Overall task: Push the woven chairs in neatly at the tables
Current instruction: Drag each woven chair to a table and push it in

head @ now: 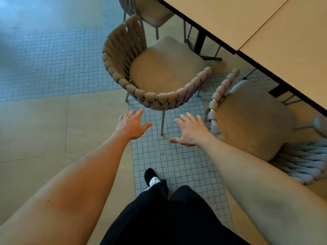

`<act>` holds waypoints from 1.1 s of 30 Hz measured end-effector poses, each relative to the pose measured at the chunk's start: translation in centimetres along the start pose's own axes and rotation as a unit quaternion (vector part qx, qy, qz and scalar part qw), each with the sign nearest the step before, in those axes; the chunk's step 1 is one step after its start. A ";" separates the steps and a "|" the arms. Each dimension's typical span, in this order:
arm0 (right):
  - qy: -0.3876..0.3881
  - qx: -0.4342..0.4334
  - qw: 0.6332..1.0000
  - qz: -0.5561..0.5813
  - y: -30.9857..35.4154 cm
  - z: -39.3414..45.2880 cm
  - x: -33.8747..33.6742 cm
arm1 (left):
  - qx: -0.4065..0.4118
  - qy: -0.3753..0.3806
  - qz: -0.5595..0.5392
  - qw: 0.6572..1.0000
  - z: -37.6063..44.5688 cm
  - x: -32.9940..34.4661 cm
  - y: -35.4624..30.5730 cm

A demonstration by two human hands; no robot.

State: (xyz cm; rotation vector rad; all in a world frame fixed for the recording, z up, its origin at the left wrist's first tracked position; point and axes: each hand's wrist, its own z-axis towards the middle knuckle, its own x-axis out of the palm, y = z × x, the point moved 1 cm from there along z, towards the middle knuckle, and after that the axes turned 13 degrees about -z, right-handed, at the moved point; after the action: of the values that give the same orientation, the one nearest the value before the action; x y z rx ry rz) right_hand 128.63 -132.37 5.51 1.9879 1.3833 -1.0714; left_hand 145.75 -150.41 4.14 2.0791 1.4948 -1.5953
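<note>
A second woven chair (pixel 254 119) stands just to the right of the right hand (pixel 190 131), partly under the worktop (pixel 265 23). A third chair (pixel 150 9) sits far ahead, past both hands. A black shoe (pixel 150 175) is on the tiled floor (pixel 177 165) below the hands. The woven chair (pixel 159 71) stands just ahead of both hands, pulled out from the worktop. The left hand (pixel 131 125) and right hand are spread wide, holding nothing, close to its curved back but not touching.
</note>
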 end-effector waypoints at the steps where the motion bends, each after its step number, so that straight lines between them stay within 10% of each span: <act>1: 0.002 0.000 1.000 -0.002 0.5 0.4 -0.4 | -0.003 -0.002 -0.001 1.000 0.2 -0.5 0.5; 33: 0.043 -0.004 0.999 0.020 2.0 20.7 -9.0 | 0.047 0.051 0.059 0.996 20.2 -9.7 7.9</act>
State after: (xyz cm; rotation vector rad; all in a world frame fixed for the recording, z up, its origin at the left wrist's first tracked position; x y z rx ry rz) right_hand 122.15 -153.57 0.93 2.0688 1.3848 -0.9706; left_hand 138.65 -172.56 -0.47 2.2871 1.3212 -1.5668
